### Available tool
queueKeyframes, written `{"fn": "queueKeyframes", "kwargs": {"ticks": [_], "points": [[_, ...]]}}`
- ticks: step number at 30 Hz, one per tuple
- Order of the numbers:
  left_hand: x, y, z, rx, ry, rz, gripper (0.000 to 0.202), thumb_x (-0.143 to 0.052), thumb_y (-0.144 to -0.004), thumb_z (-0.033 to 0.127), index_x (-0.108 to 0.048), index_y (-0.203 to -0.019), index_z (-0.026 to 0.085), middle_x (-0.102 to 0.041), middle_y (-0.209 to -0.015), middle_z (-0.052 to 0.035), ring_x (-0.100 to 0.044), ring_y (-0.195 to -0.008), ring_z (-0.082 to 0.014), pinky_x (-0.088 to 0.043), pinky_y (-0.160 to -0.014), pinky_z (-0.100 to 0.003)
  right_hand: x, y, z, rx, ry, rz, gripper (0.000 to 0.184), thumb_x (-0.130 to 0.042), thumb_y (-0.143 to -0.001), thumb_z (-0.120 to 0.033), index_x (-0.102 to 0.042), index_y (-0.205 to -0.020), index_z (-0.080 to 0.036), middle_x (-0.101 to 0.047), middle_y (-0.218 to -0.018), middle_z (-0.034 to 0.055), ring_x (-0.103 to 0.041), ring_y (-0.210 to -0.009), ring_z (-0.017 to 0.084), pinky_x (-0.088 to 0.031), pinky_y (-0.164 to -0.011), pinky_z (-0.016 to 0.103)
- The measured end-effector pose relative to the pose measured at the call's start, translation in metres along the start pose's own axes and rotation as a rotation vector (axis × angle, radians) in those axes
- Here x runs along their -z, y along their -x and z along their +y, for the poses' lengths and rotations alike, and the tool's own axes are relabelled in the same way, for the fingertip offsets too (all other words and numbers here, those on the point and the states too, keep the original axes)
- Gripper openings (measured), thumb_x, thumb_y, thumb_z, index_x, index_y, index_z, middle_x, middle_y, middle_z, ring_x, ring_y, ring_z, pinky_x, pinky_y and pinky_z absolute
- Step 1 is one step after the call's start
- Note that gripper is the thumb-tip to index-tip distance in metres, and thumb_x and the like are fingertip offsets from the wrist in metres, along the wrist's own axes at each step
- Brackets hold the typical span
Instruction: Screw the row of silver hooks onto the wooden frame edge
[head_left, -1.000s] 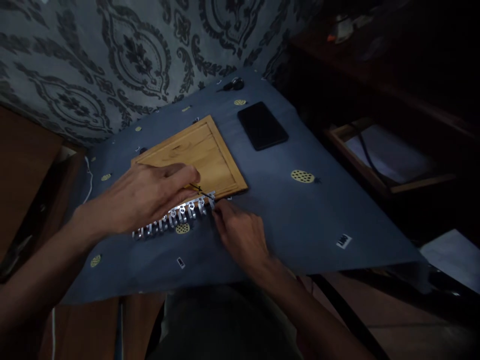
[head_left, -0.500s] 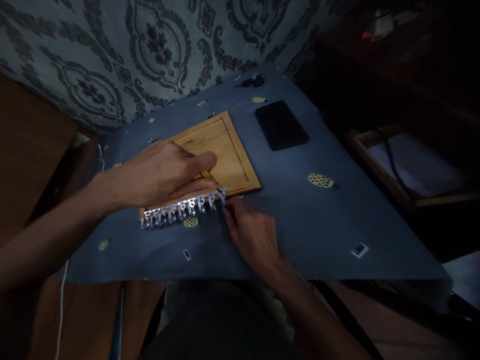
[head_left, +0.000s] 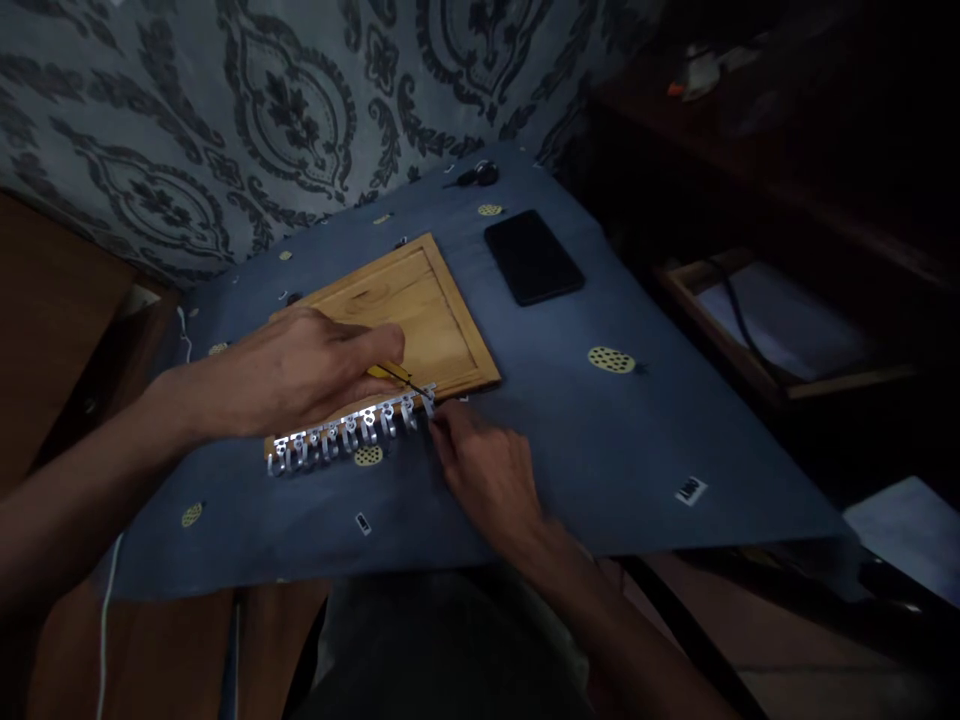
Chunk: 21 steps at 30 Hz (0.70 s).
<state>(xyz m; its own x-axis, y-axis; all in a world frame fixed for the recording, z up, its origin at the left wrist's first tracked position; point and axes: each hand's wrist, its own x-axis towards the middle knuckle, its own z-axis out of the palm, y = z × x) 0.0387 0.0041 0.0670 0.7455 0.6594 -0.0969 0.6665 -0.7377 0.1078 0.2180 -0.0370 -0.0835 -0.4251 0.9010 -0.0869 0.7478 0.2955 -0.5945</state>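
My left hand point(head_left: 315, 365) is closed around a screwdriver point(head_left: 386, 371) with a yellow handle. Its thin dark shaft slants down to the right end of a silver metal hook rail point(head_left: 350, 425). The rail lies along the near edge of a wooden panel point(head_left: 420, 300), and several curved hooks hang from it over the edge. At the rail's right end, my right hand point(head_left: 491, 475) has its fingertips pinched on the last hook point(head_left: 428, 401). Where the tip meets the rail is too small to make out. My left hand hides part of the panel.
A blue patterned cloth point(head_left: 600, 470) covers the table. Right of the panel lies a black phone point(head_left: 533, 257). A small dark object point(head_left: 480, 174) sits near the back edge, by a patterned curtain point(head_left: 292, 100). To the right stands an open drawer point(head_left: 787, 320) with papers.
The whole view has shifted, so the table things appear further left. The screwdriver's shaft shows more plainly now. Both hands keep their places at the rail.
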Motion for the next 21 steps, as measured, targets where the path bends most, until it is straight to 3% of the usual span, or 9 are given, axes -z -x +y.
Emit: {"fn": "queueKeyframes", "kwargs": {"ticks": [7, 10, 14, 17, 21], "points": [[-0.001, 0.000, -0.007, 0.028, 0.019, 0.072, 0.041, -0.058, -0.097, 0.058, -0.055, -0.076, 0.022, -0.045, -0.048, 0.0036, -0.036, -0.039, -0.0119, -0.022, -0.046, -0.029, -0.002, -0.001, 0.002, 0.010, 0.003, 0.014, 0.019, -0.049, -0.106, -0.020, -0.067, -0.112, -0.020, -0.081, -0.104, 0.0078, -0.075, -0.085, 0.021, -0.038, -0.062, 0.029], [-0.007, 0.003, -0.007, 0.060, 0.027, 0.107, 0.036, -0.056, -0.099, 0.053, -0.059, -0.080, 0.022, -0.053, -0.054, 0.0017, -0.047, -0.044, -0.0141, -0.027, -0.048, -0.029, -0.002, -0.001, 0.002, 0.022, 0.000, 0.029, 0.018, -0.050, -0.104, -0.018, -0.066, -0.109, -0.020, -0.081, -0.101, 0.0079, -0.075, -0.083, 0.020, -0.037, -0.061, 0.028], [-0.010, 0.007, -0.007, 0.093, 0.027, 0.090, 0.029, -0.048, -0.103, 0.046, -0.064, -0.096, 0.023, -0.070, -0.078, -0.0040, -0.067, -0.066, -0.0196, -0.041, -0.058, -0.029, -0.002, 0.000, 0.002, 0.030, 0.006, 0.048, 0.015, -0.052, -0.103, -0.016, -0.066, -0.108, -0.020, -0.080, -0.098, 0.0076, -0.073, -0.079, 0.018, -0.036, -0.060, 0.027], [-0.008, 0.008, -0.006, 0.068, 0.053, 0.048, 0.025, -0.048, -0.104, 0.041, -0.065, -0.106, 0.024, -0.073, -0.094, -0.0061, -0.070, -0.076, -0.0199, -0.045, -0.062, -0.028, -0.002, 0.000, 0.002, 0.042, 0.003, 0.070, 0.016, -0.052, -0.103, -0.017, -0.067, -0.105, -0.020, -0.080, -0.094, 0.0075, -0.072, -0.076, 0.017, -0.034, -0.059, 0.028], [-0.004, 0.009, -0.007, 0.086, 0.089, 0.009, 0.025, -0.050, -0.103, 0.042, -0.066, -0.101, 0.023, -0.071, -0.081, -0.0034, -0.066, -0.062, -0.0165, -0.042, -0.055, -0.026, -0.002, 0.000, 0.001, 0.038, -0.005, 0.074, 0.016, -0.052, -0.103, -0.018, -0.068, -0.104, -0.020, -0.080, -0.094, 0.0071, -0.072, -0.076, 0.017, -0.034, -0.059, 0.027]]}}
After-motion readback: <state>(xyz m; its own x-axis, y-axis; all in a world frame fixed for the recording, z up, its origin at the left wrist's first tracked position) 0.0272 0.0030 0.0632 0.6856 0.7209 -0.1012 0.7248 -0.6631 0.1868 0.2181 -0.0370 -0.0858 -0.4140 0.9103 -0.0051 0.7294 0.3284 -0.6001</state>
